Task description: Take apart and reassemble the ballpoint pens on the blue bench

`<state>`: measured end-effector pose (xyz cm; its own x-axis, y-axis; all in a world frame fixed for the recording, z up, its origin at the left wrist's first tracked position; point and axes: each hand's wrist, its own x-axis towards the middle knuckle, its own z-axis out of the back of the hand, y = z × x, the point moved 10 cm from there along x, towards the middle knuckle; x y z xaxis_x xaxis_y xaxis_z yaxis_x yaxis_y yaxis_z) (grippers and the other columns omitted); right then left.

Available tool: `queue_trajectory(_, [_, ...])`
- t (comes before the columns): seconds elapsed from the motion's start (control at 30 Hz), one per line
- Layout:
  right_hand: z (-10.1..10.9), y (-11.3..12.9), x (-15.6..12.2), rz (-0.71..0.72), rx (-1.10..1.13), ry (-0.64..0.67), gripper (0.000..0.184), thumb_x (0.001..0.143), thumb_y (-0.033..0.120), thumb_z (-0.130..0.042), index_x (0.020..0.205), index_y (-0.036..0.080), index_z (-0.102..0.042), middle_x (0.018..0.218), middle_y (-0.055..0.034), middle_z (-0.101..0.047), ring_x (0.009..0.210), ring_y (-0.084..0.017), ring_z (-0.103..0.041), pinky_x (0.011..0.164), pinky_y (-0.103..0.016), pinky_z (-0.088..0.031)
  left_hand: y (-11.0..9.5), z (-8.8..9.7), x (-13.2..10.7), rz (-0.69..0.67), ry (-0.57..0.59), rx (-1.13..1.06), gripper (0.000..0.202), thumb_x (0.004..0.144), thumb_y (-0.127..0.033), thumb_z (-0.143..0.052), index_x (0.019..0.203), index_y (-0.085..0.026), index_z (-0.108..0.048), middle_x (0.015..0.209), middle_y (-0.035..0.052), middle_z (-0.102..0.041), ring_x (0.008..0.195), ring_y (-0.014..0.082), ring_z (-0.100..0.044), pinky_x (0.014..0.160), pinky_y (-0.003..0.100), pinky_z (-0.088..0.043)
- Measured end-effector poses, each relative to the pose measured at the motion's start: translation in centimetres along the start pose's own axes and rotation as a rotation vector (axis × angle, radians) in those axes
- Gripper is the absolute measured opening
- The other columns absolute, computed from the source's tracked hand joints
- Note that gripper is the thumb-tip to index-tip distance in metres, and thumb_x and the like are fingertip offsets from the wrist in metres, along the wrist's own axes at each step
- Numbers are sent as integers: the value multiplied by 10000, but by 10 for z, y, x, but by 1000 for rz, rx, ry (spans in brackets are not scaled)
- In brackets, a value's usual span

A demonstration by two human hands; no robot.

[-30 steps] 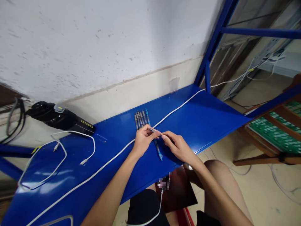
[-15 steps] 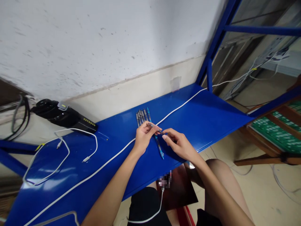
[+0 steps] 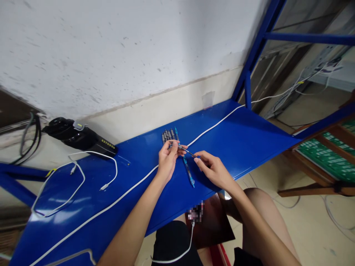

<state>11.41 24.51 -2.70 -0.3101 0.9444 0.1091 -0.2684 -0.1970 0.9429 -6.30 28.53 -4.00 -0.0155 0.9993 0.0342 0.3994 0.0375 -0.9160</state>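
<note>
My left hand [image 3: 168, 158] pinches a grey pen [image 3: 181, 147] above the middle of the blue shelf. From its lower end a thin dark rod, seemingly the pen refill [image 3: 191, 153], runs to my right hand [image 3: 210, 166]. The thumb and fingers of that hand are closed on the rod's far end, which they hide. Under and behind my left hand, several grey pens [image 3: 167, 135] lie side by side. Beside them is a blue pen [image 3: 188, 170], partly covered by my left fingers.
A white cable [image 3: 133, 188] crosses the blue shelf [image 3: 222, 140] diagonally. At left lie a black bottle [image 3: 83, 138] and a looped white charging cable [image 3: 83, 173]. A blue metal post [image 3: 253, 55] rises at right. Green boards [image 3: 330, 159] stand in a wooden rack beyond.
My hands are slightly farther apart, and more of the thin dark rod shows between them. My left fingers have shifted on the pen. The view has moved slightly.
</note>
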Motion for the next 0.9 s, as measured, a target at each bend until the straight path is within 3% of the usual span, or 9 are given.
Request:
queue_trajectory(0.23, [-3,-1,1,17,-4,20,372,1100,573,-556,1248,271,-717,694,35,-559,580,-159,-447,565,-304,-339,3,-15,-4,56,101,111,457,962,-622,-767,1089,-215,-603,935,80,-854,760,185,-803,754,289,-595])
queue_trajectory(0.33, [-1,-4,1,5,0,-10,342,1070,547,-625,1252,264,-685,694,49,-540,583,-153,-440,564,-298,-334,2,-13,-3,40,90,96,439,975,-616,-754,1080,-222,-589,917,64,-845,758,181,-802,770,292,-607])
queue_trajectory(0.5, [-1,-8,1,-22,43,-28,297,1057,536,-647,1061,246,-588,740,44,-587,616,-147,-490,587,-287,-366,-1,-5,-1,-6,39,76,408,995,-595,-737,1078,-226,-584,919,55,-837,780,178,-801,790,297,-616])
queue_trajectory(0.63, [0,-11,1,-15,60,-42,326,1057,550,-647,987,251,-540,756,42,-595,622,-143,-495,582,-281,-357,1,-16,-5,0,127,159,371,978,-536,-783,1077,-209,-638,935,76,-850,775,193,-798,812,324,-622])
queue_trajectory(0.77, [2,-5,1,6,41,-30,300,1078,542,-623,1030,249,-585,793,30,-615,666,-155,-515,625,-295,-385,3,-24,-9,15,186,266,341,925,-495,-849,1057,-194,-758,966,88,-856,894,221,-805,890,337,-613])
queue_trajectory(0.9, [1,7,2,53,3,20,307,1136,514,-514,1069,250,-655,821,11,-650,735,-175,-571,710,-317,-425,1,-22,-8,-6,183,328,261,862,-428,-907,979,-206,-836,952,62,-845,900,210,-777,862,308,-586])
